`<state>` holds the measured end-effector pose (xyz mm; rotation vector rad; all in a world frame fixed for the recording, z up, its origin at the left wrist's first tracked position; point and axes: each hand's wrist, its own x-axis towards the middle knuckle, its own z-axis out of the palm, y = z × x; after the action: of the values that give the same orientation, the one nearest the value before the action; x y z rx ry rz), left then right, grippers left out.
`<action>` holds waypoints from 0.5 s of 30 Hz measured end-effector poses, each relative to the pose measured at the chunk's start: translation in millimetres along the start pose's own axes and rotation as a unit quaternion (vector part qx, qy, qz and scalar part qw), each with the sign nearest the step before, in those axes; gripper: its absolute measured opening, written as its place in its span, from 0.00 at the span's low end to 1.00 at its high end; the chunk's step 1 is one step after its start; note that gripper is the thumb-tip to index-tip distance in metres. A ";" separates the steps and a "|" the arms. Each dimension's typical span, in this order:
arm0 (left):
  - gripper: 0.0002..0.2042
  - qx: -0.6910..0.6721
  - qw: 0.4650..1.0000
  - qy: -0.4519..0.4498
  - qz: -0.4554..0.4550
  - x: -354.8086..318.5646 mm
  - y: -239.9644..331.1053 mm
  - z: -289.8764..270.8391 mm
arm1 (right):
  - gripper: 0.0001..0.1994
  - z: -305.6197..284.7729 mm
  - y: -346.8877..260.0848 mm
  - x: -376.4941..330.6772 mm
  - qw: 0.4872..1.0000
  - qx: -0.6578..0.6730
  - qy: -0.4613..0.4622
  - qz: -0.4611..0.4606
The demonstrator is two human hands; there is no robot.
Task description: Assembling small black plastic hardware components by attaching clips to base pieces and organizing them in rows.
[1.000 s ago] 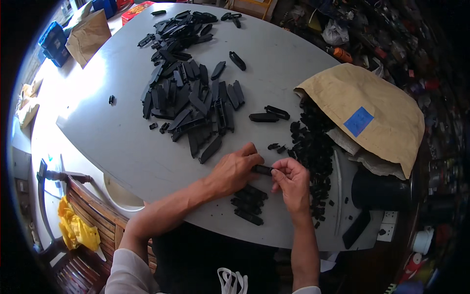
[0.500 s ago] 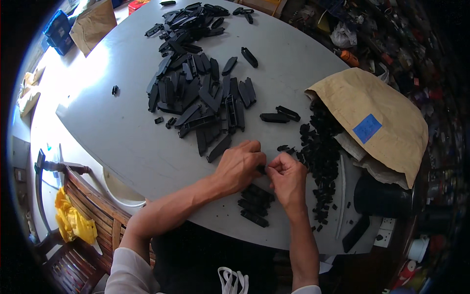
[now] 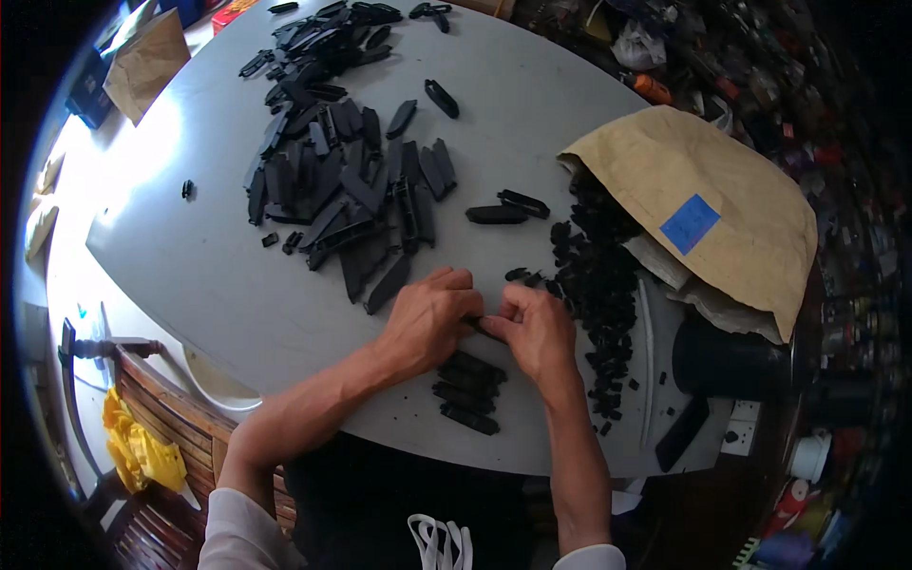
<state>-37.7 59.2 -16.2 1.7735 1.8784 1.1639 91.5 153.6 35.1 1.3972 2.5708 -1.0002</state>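
My left hand [image 3: 432, 318] is closed around a dark plastic part [image 3: 477, 326], mostly covered by the fingers. Thumb and fingers of my right hand [image 3: 540, 332] are pressed together at the part's right end; any smaller piece in them is hidden. Just below both hands lies a short row of black elongated plastic housings [image 3: 467, 394]. Beyond my left hand spreads a large heap of similar black housings [image 3: 332, 180], some showing their hollow side. To the right of my right hand is a pile of small black plastic pieces [image 3: 603, 294].
A brown paper bag [image 3: 731, 180] with a blue label lies open beside the small pieces. A pale thin strip [image 3: 647, 361], a black cylinder [image 3: 727, 359] and a flat black piece [image 3: 683, 435] are near the table's right edge. A wooden chair [image 3: 180, 427] with a yellow bag stands at left.
The whole view has shifted, so the table's contents sit farther left and slightly higher. My hands stay together at the dark part; the right fingers have moved slightly around its end.
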 end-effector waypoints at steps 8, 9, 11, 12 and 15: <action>0.09 -0.008 0.995 -0.094 -0.020 1.0 2.4 -17.5 | 0.03 -1.1 43.4 -23.3 0.987 0.106 0.113 -0.034; 0.08 0.006 0.994 -0.107 -0.013 -0.5 4.9 -19.3 | 0.01 -11.0 58.3 -26.6 0.972 0.159 0.171 -0.024; 0.09 0.036 0.992 -0.120 -0.004 -0.7 7.0 -21.7 | 0.03 -26.5 71.0 -27.9 0.963 0.138 0.231 0.007; 0.10 0.066 0.989 -0.134 0.007 -1.4 7.8 -22.7 | 0.03 -25.0 72.6 -27.6 0.964 0.138 0.228 0.005; 0.10 0.100 0.982 -0.162 0.012 -0.7 11.3 -27.7 | 0.03 -22.7 75.9 -24.2 0.966 0.107 0.232 -0.040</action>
<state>-49.2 48.1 9.0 1.9573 1.8300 0.6596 169.6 177.6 22.0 1.7815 2.9352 -1.1008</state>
